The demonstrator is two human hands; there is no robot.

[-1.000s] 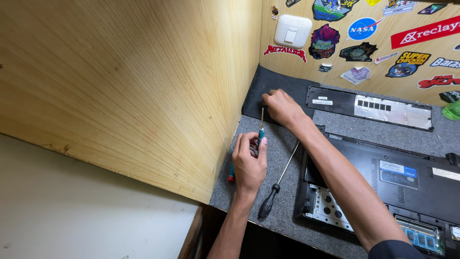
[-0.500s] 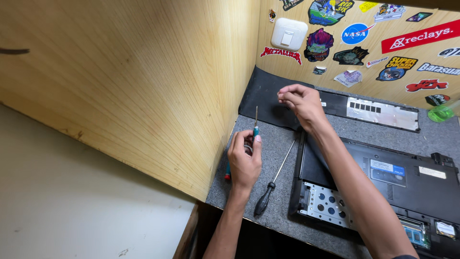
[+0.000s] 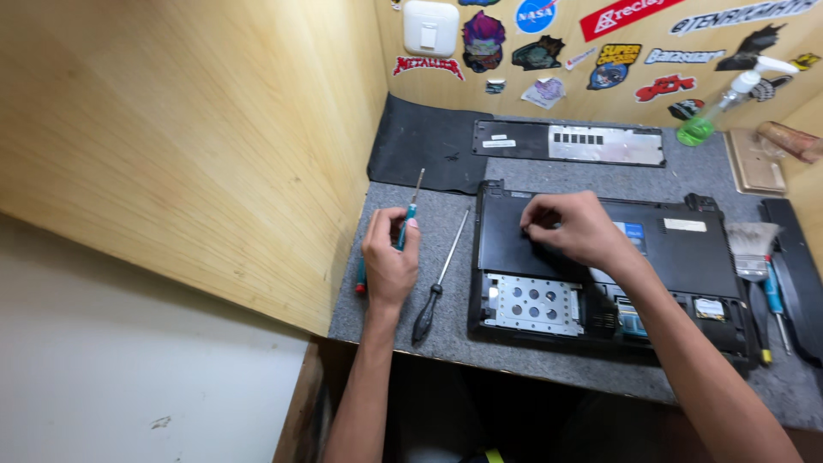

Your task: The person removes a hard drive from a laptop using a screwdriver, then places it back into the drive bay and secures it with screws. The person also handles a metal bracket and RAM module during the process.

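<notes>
Stickers and labels around the workbench

Colourful stickers (image 3: 600,39) cover the wooden back wall; a small blue rectangular label (image 3: 633,233) and a white label (image 3: 684,225) sit on the black laptop underside (image 3: 686,257).

We sit in a wooden alcove: a pale plywood side wall (image 3: 197,137) on the left, a sticker-covered back wall (image 3: 617,60) far ahead bearing a white switch (image 3: 430,27), and grey felt desk matting (image 3: 446,223) below.
</notes>
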